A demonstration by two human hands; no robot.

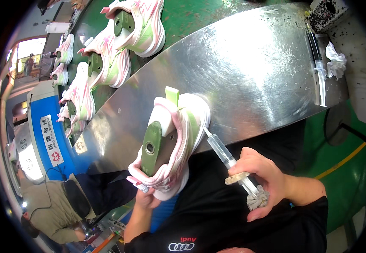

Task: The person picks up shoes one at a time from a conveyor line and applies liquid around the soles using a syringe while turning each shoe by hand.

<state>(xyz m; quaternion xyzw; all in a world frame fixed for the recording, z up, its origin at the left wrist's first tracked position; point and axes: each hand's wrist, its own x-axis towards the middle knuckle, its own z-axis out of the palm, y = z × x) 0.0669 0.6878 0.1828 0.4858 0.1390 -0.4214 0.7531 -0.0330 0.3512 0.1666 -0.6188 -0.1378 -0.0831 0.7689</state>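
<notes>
My left hand (147,200) grips a white, pink and light-green sneaker (185,130) from below at its heel end. A dark green last (151,147) with a metal-rimmed hole fills the shoe's opening. My right hand (261,173) is closed around a clear plastic syringe (221,149). The syringe's thin tip points at the edge of the white sole and appears to touch it or nearly so. A tan, flat piece of material (236,178) sits across the syringe barrel by my fingers. Crumpled greyish tissue (257,199) is at the plunger end, against my palm.
A metal worktop (233,55) curves beyond the shoe. At its right end lie another syringe (319,80), a dark slender tool (313,44), crumpled white tissue (336,61) and a speckled box (326,14). Several similar sneakers (143,29) stand on a green surface. A person (56,206) sits at left.
</notes>
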